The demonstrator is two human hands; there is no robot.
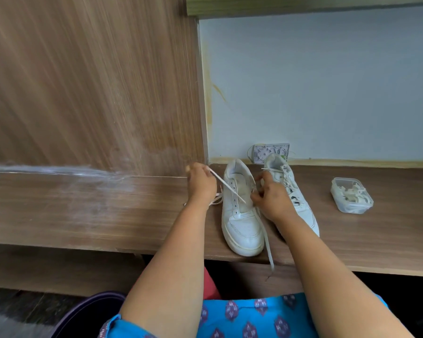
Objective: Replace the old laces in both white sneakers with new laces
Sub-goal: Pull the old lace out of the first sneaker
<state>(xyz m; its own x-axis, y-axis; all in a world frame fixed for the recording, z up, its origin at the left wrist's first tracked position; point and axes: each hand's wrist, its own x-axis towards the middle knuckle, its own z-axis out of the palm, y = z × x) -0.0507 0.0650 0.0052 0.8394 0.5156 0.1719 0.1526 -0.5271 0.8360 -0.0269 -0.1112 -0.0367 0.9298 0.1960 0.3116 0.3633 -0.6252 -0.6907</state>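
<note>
Head view, read left to right. Wooden desk runs across the scene, with a wooden panel rising behind its left part and a pale wall behind the right. Left hand, fingers curled, grips one end of a white lace and holds it taut, up and to the left of the near sneaker. More lace lies loose on the desk just below that hand. This sneaker stands toe toward the near edge; most eyelets are bare (lace passes only through the lowest pair). Its other end hangs over the desk edge. Right hand rests at the sneaker's right side, fingers curled at the eyelet row; whether it pinches the lace cannot be told. Second sneaker, touching the first, is laced. Farther right, well apart, sits a clear plastic tub holding whitish laces. A small white box stands against the wall behind the shoes.
</note>
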